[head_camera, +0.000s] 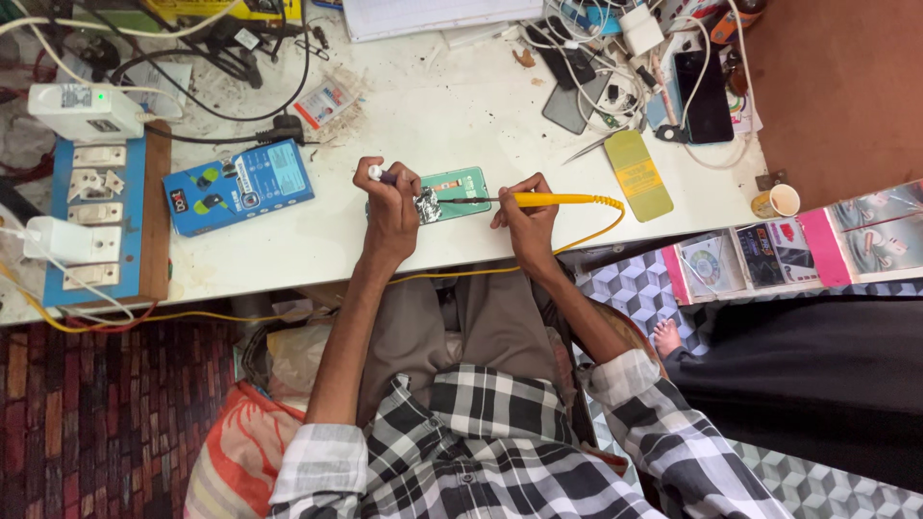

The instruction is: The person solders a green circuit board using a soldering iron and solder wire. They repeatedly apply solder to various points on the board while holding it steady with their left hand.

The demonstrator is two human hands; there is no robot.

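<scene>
Head view, looking down on a white surface (423,125) at which a person in a checked shirt sat.

Left hand (392,210) was closed around a small pen-like tool (377,174) with a white tip, held above the left end of a green phone (460,187). Right hand (527,219) was closed around the yellow handle of a soldering iron (553,200), held level with its dark tip pointing left onto the phone. The two hands were apart, one at each end of the phone. The phone lay flat near the front edge of the surface, between the hands, with a crumpled piece of foil (427,206) at its left end, just beside the left hand. A yellow cord (591,231) ran from the rear of the iron, curved over the front edge and passed under the surface.

A blue box (238,186) lay left of the left hand, apart from it. A blue switchboard (96,216) with white plugs stood at the far left. A yellow-green card (638,176) lay right of the iron, with tweezers (588,147) just behind it. A black phone (705,96) and tangled cables (586,58) lay at the rear right. A small cup (783,200) stood at the right corner.
</scene>
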